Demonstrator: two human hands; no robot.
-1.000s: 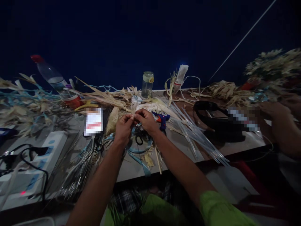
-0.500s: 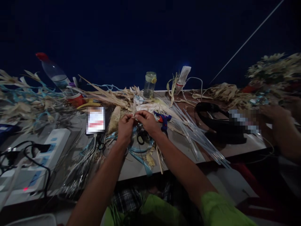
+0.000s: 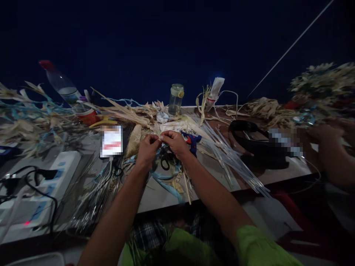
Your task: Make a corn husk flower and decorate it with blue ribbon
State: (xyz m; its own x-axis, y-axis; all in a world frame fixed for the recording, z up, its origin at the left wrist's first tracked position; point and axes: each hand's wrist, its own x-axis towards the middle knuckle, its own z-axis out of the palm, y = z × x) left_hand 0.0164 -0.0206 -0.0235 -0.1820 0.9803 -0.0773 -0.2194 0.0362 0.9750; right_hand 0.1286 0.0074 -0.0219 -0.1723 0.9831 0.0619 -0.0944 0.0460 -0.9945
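My left hand (image 3: 149, 148) and my right hand (image 3: 174, 142) meet over the middle of the table. Thumb and fingers of both are pinched together, tip to tip, around something small and pale that I cannot make out. Just right of my right hand lies a blue glue gun (image 3: 193, 142) with a red trigger. Below my fingers are black-handled scissors (image 3: 165, 162) and a light blue ribbon-like strip (image 3: 166, 186). A tan, rough-looking piece (image 3: 134, 141) lies left of my left hand. Dried husk strips (image 3: 133, 117) are spread behind both hands.
Clear glue sticks (image 3: 235, 166) and a black band-shaped object (image 3: 249, 140) lie to the right, near another person's hand (image 3: 330, 147). Thin metal wires (image 3: 94, 203), a blurred-out phone (image 3: 111, 142) and a power strip (image 3: 62, 170) are left. Behind stand a jar (image 3: 175, 99) and a red-capped bottle (image 3: 62, 85).
A pale husk-like piece that stood up from my fingertips no longer shows there. Both hands stay pinched close together, with only slight finger movement. The view has shifted slightly.
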